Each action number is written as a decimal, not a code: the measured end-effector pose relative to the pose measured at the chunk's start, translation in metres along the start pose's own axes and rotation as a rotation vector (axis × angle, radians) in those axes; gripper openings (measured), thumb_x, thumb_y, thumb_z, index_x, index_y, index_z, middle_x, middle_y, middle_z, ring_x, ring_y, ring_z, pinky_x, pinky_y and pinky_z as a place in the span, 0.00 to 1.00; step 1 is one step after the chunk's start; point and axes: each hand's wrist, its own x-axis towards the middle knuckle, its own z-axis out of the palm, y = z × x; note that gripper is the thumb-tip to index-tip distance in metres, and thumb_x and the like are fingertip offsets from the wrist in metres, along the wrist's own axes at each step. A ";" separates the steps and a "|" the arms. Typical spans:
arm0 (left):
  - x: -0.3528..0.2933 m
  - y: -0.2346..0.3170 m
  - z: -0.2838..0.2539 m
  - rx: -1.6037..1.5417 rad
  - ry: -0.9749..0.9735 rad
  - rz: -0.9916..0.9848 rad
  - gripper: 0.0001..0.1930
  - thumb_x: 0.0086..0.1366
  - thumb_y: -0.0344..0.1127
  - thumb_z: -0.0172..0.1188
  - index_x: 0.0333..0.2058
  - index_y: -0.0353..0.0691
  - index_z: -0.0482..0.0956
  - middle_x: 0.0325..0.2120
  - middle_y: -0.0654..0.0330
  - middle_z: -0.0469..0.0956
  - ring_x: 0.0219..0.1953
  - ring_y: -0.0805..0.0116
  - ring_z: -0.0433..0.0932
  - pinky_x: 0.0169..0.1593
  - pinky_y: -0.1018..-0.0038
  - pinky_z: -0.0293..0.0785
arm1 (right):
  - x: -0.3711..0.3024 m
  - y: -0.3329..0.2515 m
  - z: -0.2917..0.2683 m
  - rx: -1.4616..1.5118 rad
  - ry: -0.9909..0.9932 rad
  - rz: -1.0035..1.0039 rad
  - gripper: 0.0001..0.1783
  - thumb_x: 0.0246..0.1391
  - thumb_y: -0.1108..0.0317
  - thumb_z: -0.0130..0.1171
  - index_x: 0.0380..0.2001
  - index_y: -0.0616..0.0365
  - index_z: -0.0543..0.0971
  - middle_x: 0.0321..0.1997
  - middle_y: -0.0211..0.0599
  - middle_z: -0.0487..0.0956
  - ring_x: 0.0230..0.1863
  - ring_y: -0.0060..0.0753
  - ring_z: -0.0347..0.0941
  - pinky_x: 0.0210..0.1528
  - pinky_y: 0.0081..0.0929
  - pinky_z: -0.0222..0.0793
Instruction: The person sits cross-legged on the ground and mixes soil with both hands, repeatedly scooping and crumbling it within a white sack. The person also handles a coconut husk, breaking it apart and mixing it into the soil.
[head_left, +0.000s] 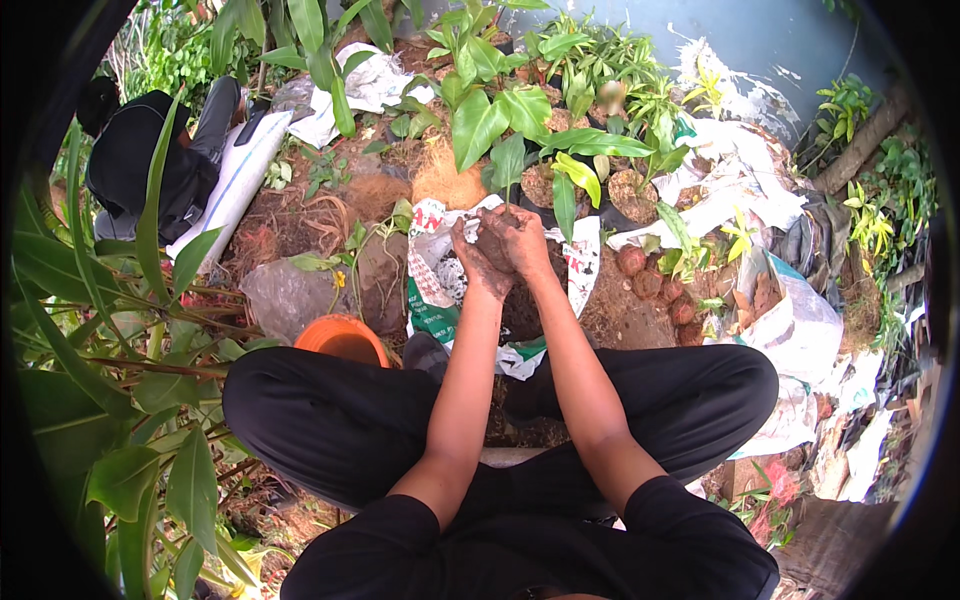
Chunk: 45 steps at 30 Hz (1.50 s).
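Arms stretched forward, left hand (478, 258) and right hand (520, 240) fingers closed around seedling root ball (497, 248)

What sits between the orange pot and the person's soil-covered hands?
In the head view, a white printed sack lies between the orange pot and the hands.

orange pot (343, 338) left, potted plants (560, 180) ahead, open soil (625, 315) right

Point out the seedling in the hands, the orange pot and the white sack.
seedling (508, 160): head view, on its green leaf above the hands.
orange pot (335, 332): head view, on its rim.
white sack (430, 290): head view, on its printed left side.
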 end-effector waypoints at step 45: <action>0.029 0.014 -0.074 0.144 0.025 -0.011 0.38 0.65 0.66 0.38 0.61 0.41 0.64 0.54 0.54 0.70 0.51 0.58 0.75 0.51 0.65 0.75 | 0.001 0.065 -0.034 -0.297 -0.294 0.000 0.37 0.40 0.70 0.72 0.55 0.64 0.67 0.53 0.41 0.75 0.52 0.31 0.72 0.59 0.28 0.65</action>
